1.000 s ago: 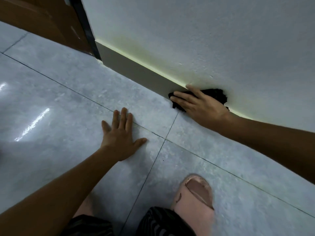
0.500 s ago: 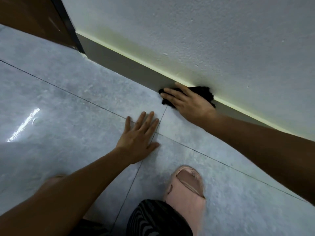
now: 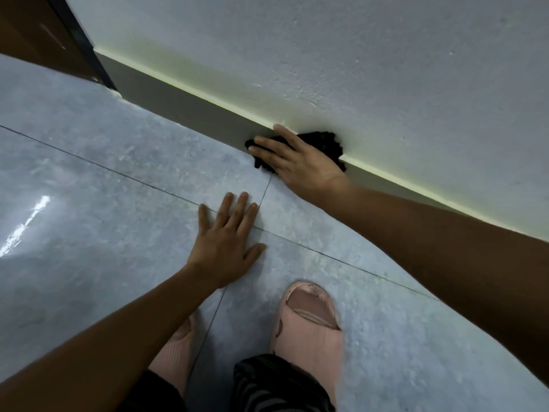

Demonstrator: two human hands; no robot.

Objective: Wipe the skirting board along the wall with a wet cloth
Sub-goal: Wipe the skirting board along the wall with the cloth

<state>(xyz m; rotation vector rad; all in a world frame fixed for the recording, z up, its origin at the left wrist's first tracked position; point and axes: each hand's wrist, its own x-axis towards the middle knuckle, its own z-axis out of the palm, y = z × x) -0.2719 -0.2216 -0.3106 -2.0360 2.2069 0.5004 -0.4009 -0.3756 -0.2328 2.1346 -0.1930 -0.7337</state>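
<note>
Under the right hand [image 3: 300,166], a black cloth [image 3: 325,145] presses the skirting board [image 3: 184,107].

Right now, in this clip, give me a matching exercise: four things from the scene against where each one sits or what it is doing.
Things:
1. right hand
2. left hand
3. black cloth
4. pink slipper

States:
A. flat on the floor tile, fingers spread
B. pressed against the grey skirting board
C. on a foot, near the bottom of the view
D. laid over the cloth

Pairs: 1-D, 2-A, 3-B, 4-C
</note>
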